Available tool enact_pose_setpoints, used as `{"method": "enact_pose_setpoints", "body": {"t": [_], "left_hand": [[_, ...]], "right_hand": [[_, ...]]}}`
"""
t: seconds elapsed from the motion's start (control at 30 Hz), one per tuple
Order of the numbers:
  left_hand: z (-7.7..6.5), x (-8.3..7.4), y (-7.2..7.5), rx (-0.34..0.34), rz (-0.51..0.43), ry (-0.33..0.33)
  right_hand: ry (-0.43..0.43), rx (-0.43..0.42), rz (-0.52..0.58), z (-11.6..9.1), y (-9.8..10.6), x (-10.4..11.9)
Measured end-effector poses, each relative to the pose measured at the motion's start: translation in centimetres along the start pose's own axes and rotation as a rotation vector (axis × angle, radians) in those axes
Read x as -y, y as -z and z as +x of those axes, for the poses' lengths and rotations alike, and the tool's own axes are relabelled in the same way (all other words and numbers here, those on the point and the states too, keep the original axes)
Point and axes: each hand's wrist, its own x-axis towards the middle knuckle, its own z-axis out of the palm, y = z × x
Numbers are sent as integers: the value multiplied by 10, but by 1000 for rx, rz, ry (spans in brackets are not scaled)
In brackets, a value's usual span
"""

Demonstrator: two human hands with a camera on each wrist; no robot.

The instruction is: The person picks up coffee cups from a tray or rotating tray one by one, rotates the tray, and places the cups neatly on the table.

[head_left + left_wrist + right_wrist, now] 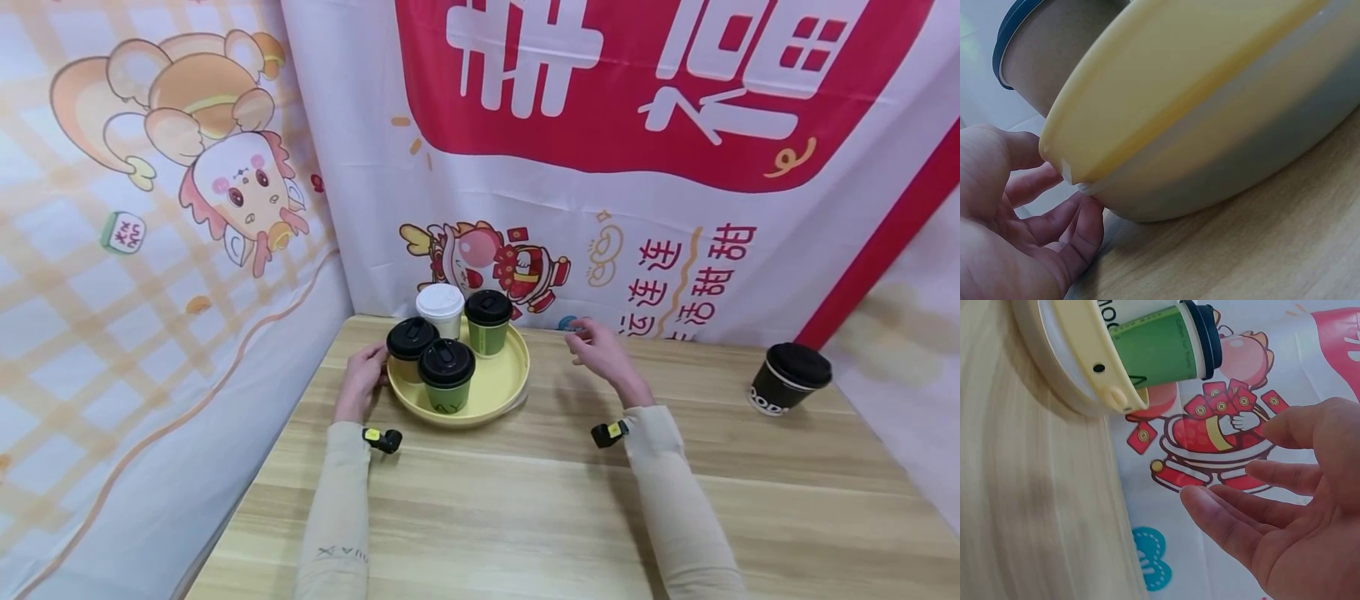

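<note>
A round yellow tray [501, 385] with a paler lower part stands at the table's back left. My left hand [363, 377] grips its left edge, thumb at the rim and fingers [1088, 231] curled against the underside. Several lidded paper cups stand upright on it: a white one [441, 310] at the back, a green one with a black lid [490, 329] beside it, a brown one [411, 350] at left and another green one [447, 379] in front. Right of the tray, my right hand [597, 348] hovers apart from it, holding nothing, fingers spread and loosely bent.
A dark paper cup [786, 379] with a black lid stands near the wooden table's [480, 508] right edge. Printed cloths hang behind [360, 167] and to the left [157, 350], close to the table edges.
</note>
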Motion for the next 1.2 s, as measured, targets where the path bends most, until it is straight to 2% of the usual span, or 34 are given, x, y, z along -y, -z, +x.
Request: {"method": "enact_pose_setpoints", "body": {"t": [0.3,0.53,0.7,0.97,1.2], "left_hand": [[-2,-3,0,-6,29,0],[-2,-5,-1,-3,45,9],[-2,-4,-1,4,53,28],[-2,-4,1,-4,41,24],[-2,-4,-1,0,40,27]], "right_hand": [[-28,17,69,8,-30,-7],[-70,77,133,18,-50,-10],[-87,82,164,20,-59,-8],[-63,79,182,24,-70,-10],[-82,86,156,22,-75,-12]]}}
